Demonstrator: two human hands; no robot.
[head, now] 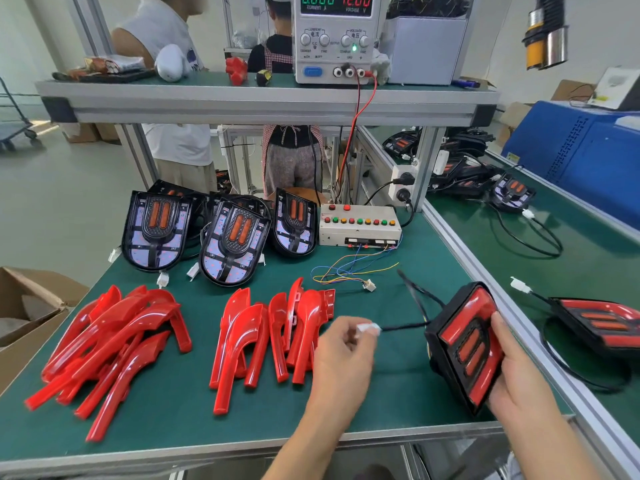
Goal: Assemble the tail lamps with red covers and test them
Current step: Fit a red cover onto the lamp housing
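Note:
My right hand (519,379) grips an assembled tail lamp (465,344) with its red cover on, tilted above the green mat at the right. Its black cable runs left to a white connector (367,328), which my left hand (343,355) pinches at the fingertips. Two piles of loose red covers lie on the mat: one at the left (114,341), one in the middle (273,334). Three uncovered lamps (232,240) stand behind them. The test box (360,225) with coloured buttons sits beyond, its thin coloured wires ending in a white plug (370,285).
A power supply (336,36) showing 12.00 V stands on the upper shelf, red and black leads hanging down. Another covered lamp (599,323) lies on the right bench beyond the aluminium rail (485,271). A cardboard box (31,306) is at the left. Two people stand behind the bench.

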